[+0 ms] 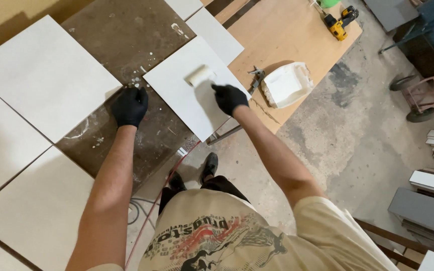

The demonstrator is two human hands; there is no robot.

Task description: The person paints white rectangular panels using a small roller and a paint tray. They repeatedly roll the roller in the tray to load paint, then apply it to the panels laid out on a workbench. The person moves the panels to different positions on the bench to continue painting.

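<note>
Just one view for us here: head cam, worn up top, looking pretty much straight down past chest and both arms. We see worktable (126, 30) top left, concrete floor (357, 130) right, own shoes near centre. Hands sit mid-frame, arm's length off, fairly near. Wide lens, edges bend a bit. No second view, so nothing shared.

Small paint roller (200, 75) lies on a white square panel (187, 95), tilted across the worktable

Black gloves cover the left hand (129, 106) and right hand (229, 98); beige short-sleeved printed shirt, black trousers, black shoes.
</note>
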